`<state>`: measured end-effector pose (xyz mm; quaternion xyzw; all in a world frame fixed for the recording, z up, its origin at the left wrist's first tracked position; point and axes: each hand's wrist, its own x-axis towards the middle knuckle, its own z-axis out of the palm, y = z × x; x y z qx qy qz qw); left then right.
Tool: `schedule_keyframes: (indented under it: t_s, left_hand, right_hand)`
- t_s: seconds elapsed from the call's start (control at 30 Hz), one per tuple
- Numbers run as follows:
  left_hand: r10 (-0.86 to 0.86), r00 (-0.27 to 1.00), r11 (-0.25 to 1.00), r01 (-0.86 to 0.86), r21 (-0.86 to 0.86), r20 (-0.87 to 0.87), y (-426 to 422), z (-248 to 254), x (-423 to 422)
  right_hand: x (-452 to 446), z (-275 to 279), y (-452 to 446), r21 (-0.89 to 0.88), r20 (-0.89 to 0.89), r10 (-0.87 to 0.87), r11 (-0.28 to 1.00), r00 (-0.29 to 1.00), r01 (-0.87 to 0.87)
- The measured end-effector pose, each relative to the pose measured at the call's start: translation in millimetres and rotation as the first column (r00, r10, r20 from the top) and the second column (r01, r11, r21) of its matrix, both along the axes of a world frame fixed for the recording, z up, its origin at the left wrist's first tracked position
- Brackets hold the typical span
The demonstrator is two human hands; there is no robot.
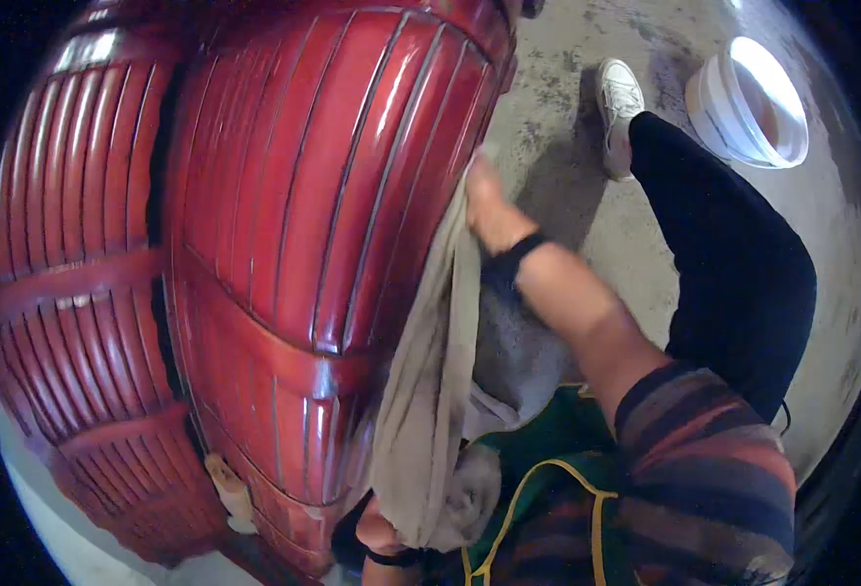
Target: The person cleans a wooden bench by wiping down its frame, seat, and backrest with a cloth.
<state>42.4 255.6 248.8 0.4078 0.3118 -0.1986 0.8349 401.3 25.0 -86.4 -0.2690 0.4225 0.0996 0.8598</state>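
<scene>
Holding right hand (490, 205): we grip beige cloth (425, 391) beside red ribbed panel (279, 215).
Left hand (378, 527): fingers hidden; we cannot tell its grip.

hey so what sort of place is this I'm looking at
Probably a workshop or storage area, though the picture can't settle which. The stained, concrete-looking floor, the white bucket and the large, glossy red ribbed panels point that way.

Right hand (492, 210) on beige cloth (428, 410), glossy red ribbed panels (284, 186) alongside, white bucket (715, 109)
</scene>
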Motion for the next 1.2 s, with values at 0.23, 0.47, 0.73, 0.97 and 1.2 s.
schedule_keyframes:
  t_s: [0.23, 0.47, 0.73, 0.97, 1.2]
  left_hand:
    - [-0.322, 0.947, 0.920, 0.310, -0.240, -0.012, -40, -3, 4]
    - [-0.568, 0.822, 0.815, 0.569, -0.107, 0.040, -49, 14, -8]
    - [-0.381, 0.899, 0.912, 0.404, -0.077, 0.215, -46, 44, -29]
    - [-0.376, 0.919, 0.927, 0.373, 0.048, 0.122, -60, 47, -69]
    - [-0.515, 0.851, 0.857, 0.508, 0.088, 0.100, -36, 45, -67]
  right_hand:
    - [-100, -29, 103, 0.213, 0.335, -0.239, 0.961, 0.911, 0.174]
    - [-277, 85, 210, 0.184, -0.179, 0.612, 0.790, 0.770, -0.585]
    - [-158, 86, 107, 0.179, 0.120, 0.098, 0.977, 0.988, -0.119]
    - [-115, 146, 52, 0.169, 0.286, -0.120, 0.983, 0.951, 0.073]
    - [-192, 80, 136, -0.140, 0.212, 0.113, 0.987, 0.971, -0.085]
